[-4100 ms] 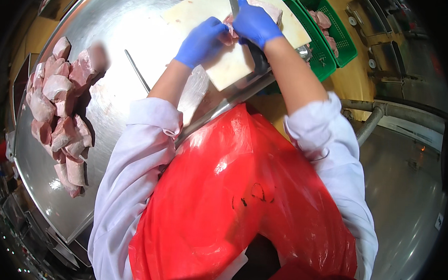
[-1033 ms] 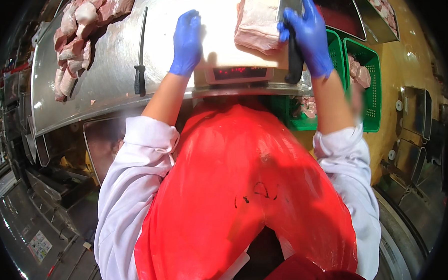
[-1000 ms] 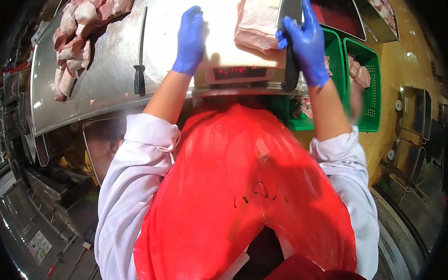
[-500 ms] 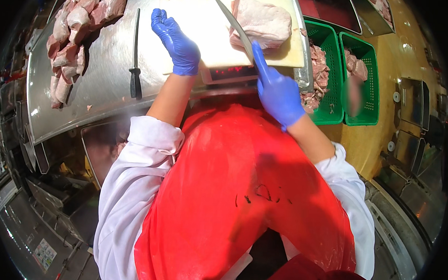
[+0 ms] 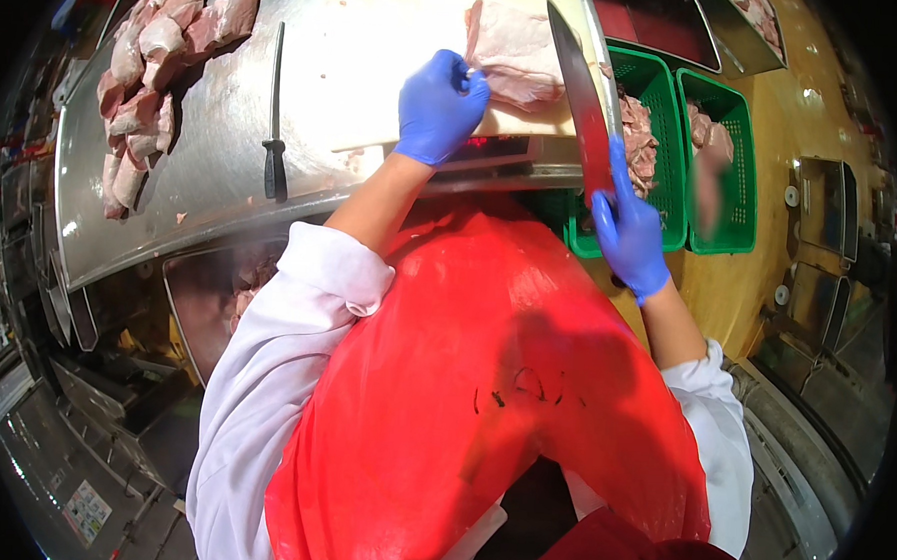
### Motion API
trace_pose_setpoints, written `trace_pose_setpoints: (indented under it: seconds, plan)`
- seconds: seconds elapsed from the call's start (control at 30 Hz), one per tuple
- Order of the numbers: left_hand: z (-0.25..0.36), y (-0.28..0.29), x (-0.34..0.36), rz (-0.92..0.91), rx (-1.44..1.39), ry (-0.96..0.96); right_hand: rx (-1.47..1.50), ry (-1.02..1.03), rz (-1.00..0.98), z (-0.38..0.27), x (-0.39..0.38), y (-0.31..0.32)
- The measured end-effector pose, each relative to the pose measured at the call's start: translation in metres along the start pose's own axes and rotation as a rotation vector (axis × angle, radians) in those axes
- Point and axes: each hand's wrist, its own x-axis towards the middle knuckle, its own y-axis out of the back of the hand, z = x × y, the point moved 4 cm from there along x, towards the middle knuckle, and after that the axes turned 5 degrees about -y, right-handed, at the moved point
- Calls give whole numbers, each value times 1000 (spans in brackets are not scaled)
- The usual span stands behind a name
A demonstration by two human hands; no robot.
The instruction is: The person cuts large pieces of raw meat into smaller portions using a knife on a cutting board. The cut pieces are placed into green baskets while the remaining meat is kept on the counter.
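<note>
Change at the slab: Your left hand was open and off the meat a moment ago; now its curled fingers meet the left edge of the meat slab.
Change at the knife: The blade lay along the slab's left side; now your right hand has carried the knife to its far side.
Bearing on the work: The blade looks clear of your left fingers, so the slab seems to be in that hand's charge.
Left hand: Back up, fingers bent; I cannot tell whether they pinch the meat.
Right hand: Wrapped round the handle, index finger stretched along the blade, which points away from you; hands well apart.
Slab: On the cutting board, between left hand and blade.
</note>
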Motion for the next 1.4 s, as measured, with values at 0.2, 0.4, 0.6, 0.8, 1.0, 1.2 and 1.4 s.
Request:
trace_pose_setpoints:
  seconds: [0.2,0.4,0.6,0.8,1.0,1.2,1.4]
  plan:
    - [-32,1,-7,-46,-206,137,-53,144,246,-62,94,-49]
    - [-13,5,17,-126,-88,168,-57,78,327,-62,120,-41]
    - [-38,4,4,-134,-266,184,-157,188,327,-82,118,-63]
    - [-38,7,4,-193,-202,65,-598,-61,-252,-99,75,-69]
    - [-40,14,4,-215,-171,31,-808,56,-378,-79,33,-12]
    - [-78,51,17,-195,-300,175,-922,71,-374,-48,-2,18]
    - [-38,104,60,-210,-587,-11,-463,214,-168,30,-52,43]
